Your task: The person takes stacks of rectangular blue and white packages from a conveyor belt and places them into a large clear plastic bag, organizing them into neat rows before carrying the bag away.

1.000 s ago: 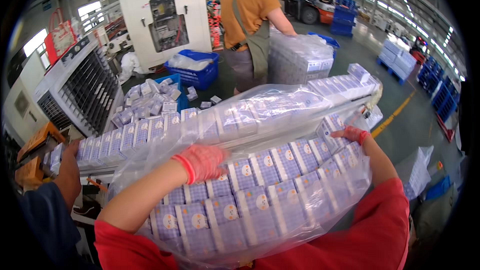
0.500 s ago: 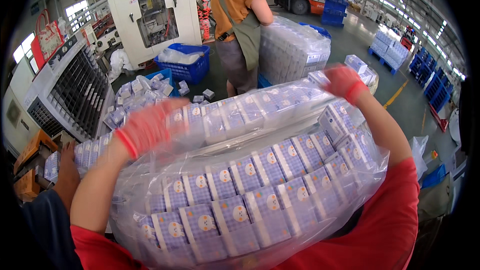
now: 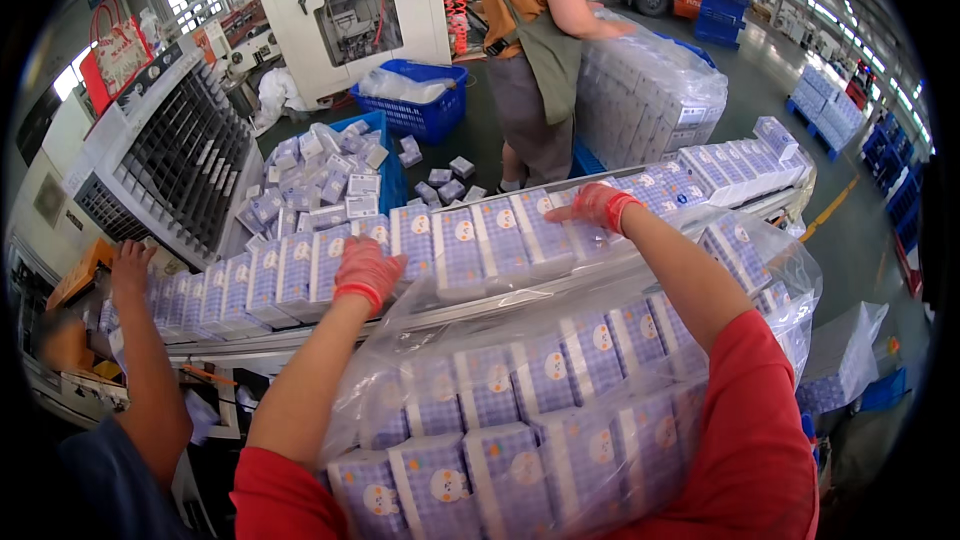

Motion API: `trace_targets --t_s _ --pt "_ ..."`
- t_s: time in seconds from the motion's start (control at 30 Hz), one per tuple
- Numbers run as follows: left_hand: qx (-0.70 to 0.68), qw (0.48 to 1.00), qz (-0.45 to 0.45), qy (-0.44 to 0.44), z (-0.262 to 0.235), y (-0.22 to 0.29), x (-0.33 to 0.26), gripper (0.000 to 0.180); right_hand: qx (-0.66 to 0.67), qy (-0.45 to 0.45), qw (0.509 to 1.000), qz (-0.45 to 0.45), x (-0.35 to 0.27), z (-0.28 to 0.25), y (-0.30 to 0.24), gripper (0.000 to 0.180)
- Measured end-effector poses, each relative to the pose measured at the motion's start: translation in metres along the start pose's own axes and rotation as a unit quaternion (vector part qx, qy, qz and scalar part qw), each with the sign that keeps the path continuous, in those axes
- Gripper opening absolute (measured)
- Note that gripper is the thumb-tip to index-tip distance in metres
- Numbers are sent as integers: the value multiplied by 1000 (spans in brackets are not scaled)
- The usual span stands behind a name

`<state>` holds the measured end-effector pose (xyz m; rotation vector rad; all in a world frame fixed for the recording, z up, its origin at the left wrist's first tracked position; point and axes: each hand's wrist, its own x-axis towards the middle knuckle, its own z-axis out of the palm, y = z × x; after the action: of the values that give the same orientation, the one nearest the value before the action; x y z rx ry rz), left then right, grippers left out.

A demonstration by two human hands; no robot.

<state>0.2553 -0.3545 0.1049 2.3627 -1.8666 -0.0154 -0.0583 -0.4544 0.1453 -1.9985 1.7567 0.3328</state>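
A long row of purple-checked tissue packs (image 3: 463, 240) with a rabbit print stands on a conveyor (image 3: 450, 317) across the middle. My left hand (image 3: 368, 270), in a red mesh glove, lies on the packs left of centre with its fingers stretched out. Farther right along the row, my right hand (image 3: 598, 208), gloved alike, reaches over the pack tops with its fingers extended leftward. Neither hand has lifted a pack. Against my front sits a large clear plastic bag (image 3: 430, 340) holding packs in two layers, its mouth toward the conveyor.
At the left, a co-worker's hand (image 3: 132, 268) touches the row's end. Behind the conveyor are a blue bin (image 3: 395, 175) of heaped packs, a blue basket (image 3: 440, 110), a standing person (image 3: 535, 50) and a wrapped stack (image 3: 650, 90). A grey slatted unit (image 3: 170, 155) stands left.
Both hands have left the bag's rim area and come down onto the row of packs, now closer together. The bag's near film has slackened. My view has shifted left.
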Motion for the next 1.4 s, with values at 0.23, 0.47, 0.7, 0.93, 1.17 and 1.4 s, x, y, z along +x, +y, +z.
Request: trace_targets --t_s 0.23,0.47,0.7,0.93,1.17,1.4 --pt "-365 919 -78 -123 37 -48 43 81 184 38 980 -60 -30 21 -4 98" --pt "-536 843 46 -31 -60 -26 28 54 479 128 820 -285 -58 -22 -2 69" --pt "-539 793 230 166 -219 42 -38 51 444 329 720 -418 -193 -135 30 47" --pt "-433 883 165 71 -123 91 -171 81 230 180 948 -123 -253 -36 122 67" --pt "-129 952 133 -242 -142 90 -186 96 -3 -19 999 -33 -253 -13 131 68" --pt "-119 908 397 -65 -189 210 -150 44 -100 -56 987 -109 -137 -24 235 24"
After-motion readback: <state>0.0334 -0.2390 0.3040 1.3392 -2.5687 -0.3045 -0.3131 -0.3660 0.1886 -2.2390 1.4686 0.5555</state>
